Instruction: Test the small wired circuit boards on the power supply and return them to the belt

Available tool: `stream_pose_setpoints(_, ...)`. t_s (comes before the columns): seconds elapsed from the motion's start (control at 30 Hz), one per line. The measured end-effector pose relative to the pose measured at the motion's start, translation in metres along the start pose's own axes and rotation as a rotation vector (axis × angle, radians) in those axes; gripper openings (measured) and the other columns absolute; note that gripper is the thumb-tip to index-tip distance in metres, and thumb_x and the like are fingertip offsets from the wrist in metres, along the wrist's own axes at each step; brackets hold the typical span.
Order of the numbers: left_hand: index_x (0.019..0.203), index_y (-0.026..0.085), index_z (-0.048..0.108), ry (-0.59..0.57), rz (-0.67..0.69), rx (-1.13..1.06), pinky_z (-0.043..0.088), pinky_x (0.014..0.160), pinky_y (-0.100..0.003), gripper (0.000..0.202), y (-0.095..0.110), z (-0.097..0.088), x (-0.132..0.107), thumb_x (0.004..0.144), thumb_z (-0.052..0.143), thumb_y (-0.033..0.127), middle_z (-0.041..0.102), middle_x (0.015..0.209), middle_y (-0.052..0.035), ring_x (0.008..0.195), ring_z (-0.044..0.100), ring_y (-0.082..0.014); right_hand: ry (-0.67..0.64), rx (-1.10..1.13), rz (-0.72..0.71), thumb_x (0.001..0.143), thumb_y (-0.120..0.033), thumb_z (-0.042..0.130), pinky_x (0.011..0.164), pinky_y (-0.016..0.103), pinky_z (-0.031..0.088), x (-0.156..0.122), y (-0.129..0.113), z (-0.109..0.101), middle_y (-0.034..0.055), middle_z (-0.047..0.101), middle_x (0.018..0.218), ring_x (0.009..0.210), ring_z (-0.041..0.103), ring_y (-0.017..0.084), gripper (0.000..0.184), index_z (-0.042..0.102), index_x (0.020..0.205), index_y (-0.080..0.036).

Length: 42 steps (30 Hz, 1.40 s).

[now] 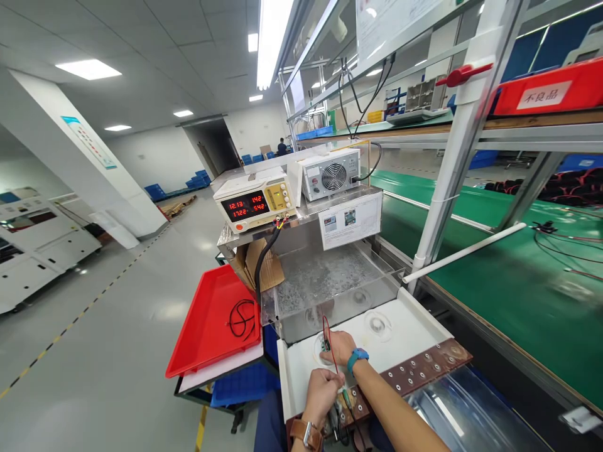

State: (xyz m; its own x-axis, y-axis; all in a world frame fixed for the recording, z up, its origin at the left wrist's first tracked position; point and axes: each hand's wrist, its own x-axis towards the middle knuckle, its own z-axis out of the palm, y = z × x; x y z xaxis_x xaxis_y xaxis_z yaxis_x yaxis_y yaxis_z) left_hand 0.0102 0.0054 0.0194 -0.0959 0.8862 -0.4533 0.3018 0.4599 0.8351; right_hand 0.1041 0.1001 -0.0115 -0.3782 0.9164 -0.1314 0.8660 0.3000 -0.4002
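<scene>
My right hand [342, 347], with a blue wristband, is closed on a small green circuit board [325, 344] above a round fitting on the white tray [301, 370]. A thin red wire [332, 353] loops up from the board and runs down to my left hand [322, 394]. The left fingers pinch this wire; a brown-strapped watch is on that wrist. Just below sits a green clip [347, 398] with dark leads, beside the brown strip [400, 383] with its rows of metal studs. A second round fitting [377, 323] shows further right on the tray.
A clear-walled tank [330, 276] stands behind the tray. Above it are a power supply [254, 201] with lit red digits and a grey fan unit [332, 176]. At left, a red tray [211, 326] holds a black cable [242, 318]; a green bench [518, 301] lies right.
</scene>
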Motion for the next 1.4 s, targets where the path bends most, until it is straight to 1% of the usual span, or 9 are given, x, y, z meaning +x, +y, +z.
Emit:
stream_pose_setpoints(0.1, 0.038, 0.020, 0.047, 0.008, 0.014, 0.001, 0.022, 0.050, -0.026, 0.039, -0.0014, 0.0011, 0.0014, 0.061, 0.072, 0.041, 0.034, 0.039, 0.0056, 0.045, 0.028, -0.0091, -0.003, -0.006, 0.004, 0.072, -0.042, 0.065, 0.074, 0.032, 0.043, 0.0002, 0.0004, 0.0002, 0.0097, 0.074, 0.097, 0.094, 0.068, 0.030, 0.044, 0.062, 0.112, -0.022)
stream_pose_setpoints(0.3, 0.039, 0.020, 0.051, 0.034, 0.038, -0.004, 0.024, 0.051, -0.026, 0.036, -0.0023, 0.0021, 0.0016, 0.059, 0.071, 0.042, 0.038, 0.040, 0.0043, 0.046, 0.031, -0.0097, 0.004, -0.018, -0.019, 0.073, -0.043, 0.065, 0.073, 0.031, 0.043, 0.0017, 0.0031, 0.0034, 0.0106, 0.073, 0.096, 0.093, 0.068, 0.029, 0.046, 0.061, 0.113, -0.021)
stream_pose_setpoints(0.47, 0.039, 0.019, 0.053, 0.028, 0.052, -0.007, 0.025, 0.050, -0.026, 0.038, -0.0020, 0.0013, 0.0001, 0.059, 0.071, 0.046, 0.039, 0.040, 0.0042, 0.044, 0.030, -0.0089, -0.029, -0.026, -0.011, 0.074, -0.044, 0.064, 0.073, 0.031, 0.043, 0.0004, 0.0019, -0.0012, 0.0105, 0.073, 0.098, 0.094, 0.068, 0.029, 0.048, 0.060, 0.115, -0.020)
stream_pose_setpoints(0.57, 0.044, 0.018, 0.056, 0.021, 0.054, -0.016, 0.026, 0.052, -0.025, 0.038, -0.0042, 0.0012, 0.0004, 0.058, 0.071, 0.049, 0.043, 0.043, 0.0036, 0.047, 0.034, -0.0094, -0.050, -0.024, 0.010, 0.076, -0.046, 0.064, 0.075, 0.030, 0.043, -0.0010, 0.0009, -0.0052, 0.0095, 0.073, 0.100, 0.096, 0.067, 0.027, 0.047, 0.060, 0.116, -0.021)
stream_pose_setpoints(0.7, 0.049, 0.017, 0.058, -0.002, 0.050, -0.033, 0.028, 0.053, -0.025, 0.040, -0.0061, 0.0008, 0.0005, 0.058, 0.070, 0.055, 0.047, 0.047, 0.0028, 0.049, 0.036, -0.0098, -0.053, -0.043, 0.001, 0.077, -0.047, 0.064, 0.076, 0.030, 0.043, -0.0003, 0.0026, -0.0056, 0.0105, 0.072, 0.102, 0.097, 0.067, 0.026, 0.049, 0.059, 0.118, -0.020)
stream_pose_setpoints(0.93, 0.048, 0.018, 0.055, -0.045, 0.039, -0.056, 0.026, 0.050, -0.024, 0.042, -0.0007, -0.0016, -0.0039, 0.057, 0.068, 0.058, 0.045, 0.047, 0.0034, 0.048, 0.033, -0.0088, -0.060, -0.059, -0.006, 0.077, -0.049, 0.064, 0.074, 0.030, 0.043, 0.0011, 0.0061, -0.0035, 0.0099, 0.072, 0.101, 0.096, 0.068, 0.026, 0.050, 0.057, 0.117, -0.020)
stream_pose_setpoints(1.27, 0.050, 0.018, 0.056, -0.031, 0.022, -0.049, 0.024, 0.051, -0.025, 0.042, -0.0021, -0.0001, -0.0035, 0.056, 0.066, 0.058, 0.044, 0.047, 0.0038, 0.047, 0.032, -0.0084, -0.052, -0.056, -0.005, 0.076, -0.048, 0.064, 0.072, 0.030, 0.043, 0.0030, 0.0067, 0.0004, 0.0087, 0.073, 0.099, 0.093, 0.068, 0.026, 0.048, 0.057, 0.115, -0.020)
stream_pose_setpoints(1.4, 0.050, 0.017, 0.057, -0.033, 0.028, -0.043, 0.026, 0.051, -0.024, 0.042, -0.0034, -0.0006, -0.0023, 0.055, 0.067, 0.058, 0.046, 0.047, 0.0034, 0.047, 0.034, -0.0086, -0.048, -0.052, -0.009, 0.076, -0.048, 0.065, 0.073, 0.030, 0.043, 0.0035, 0.0075, 0.0014, 0.0097, 0.073, 0.098, 0.092, 0.068, 0.027, 0.047, 0.058, 0.113, -0.020)
